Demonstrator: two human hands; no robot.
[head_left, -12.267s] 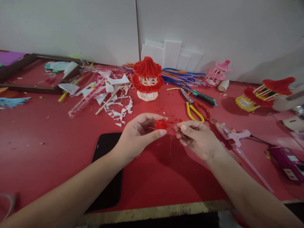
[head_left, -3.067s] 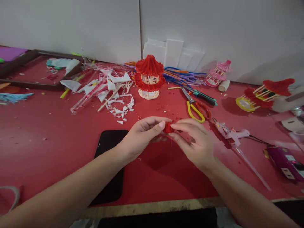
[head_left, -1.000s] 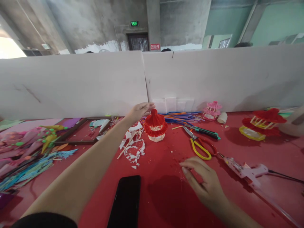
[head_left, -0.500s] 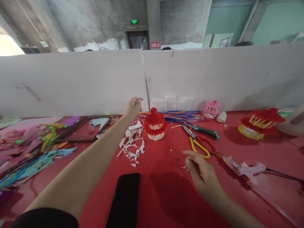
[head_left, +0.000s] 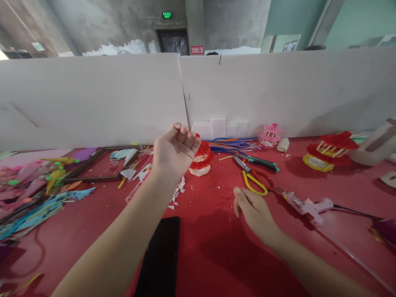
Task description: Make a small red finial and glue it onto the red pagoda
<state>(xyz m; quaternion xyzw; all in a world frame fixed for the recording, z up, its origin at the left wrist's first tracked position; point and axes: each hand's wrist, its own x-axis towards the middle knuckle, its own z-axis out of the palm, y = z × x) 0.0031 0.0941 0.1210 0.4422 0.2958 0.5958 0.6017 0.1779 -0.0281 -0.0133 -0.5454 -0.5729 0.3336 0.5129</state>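
My left hand (head_left: pixel 176 150) is raised at the middle, palm showing and fingers loosely bent, open with nothing visible in it. Right behind its fingers stands a small red pavilion model (head_left: pixel 202 159) with fuzzy two-tier roofs and a pale base; the hand partly covers it. My right hand (head_left: pixel 255 212) is low over the red table, its fingers curled together; whether anything is in them is hidden. Close beyond it lie scissors (head_left: pixel 255 183) with one yellow and one red handle. Red and white crumbs (head_left: pixel 224 194) are scattered between the hands.
A black phone (head_left: pixel 161 255) lies in front. To the right are a pink glue gun (head_left: pixel 306 206), a green-black cutter (head_left: pixel 260 162), a pink pavilion (head_left: pixel 270 136) and a red-yellow one (head_left: pixel 331 152). Pipe cleaners (head_left: pixel 232 144) lie beneath a white partition (head_left: pixel 278 90). A brown frame (head_left: pixel 83 179) sits left.
My left hand has turned its palm into view and come in front of the red pavilion and white scraps. My right hand's fingers have curled in. The view has tilted down slightly.
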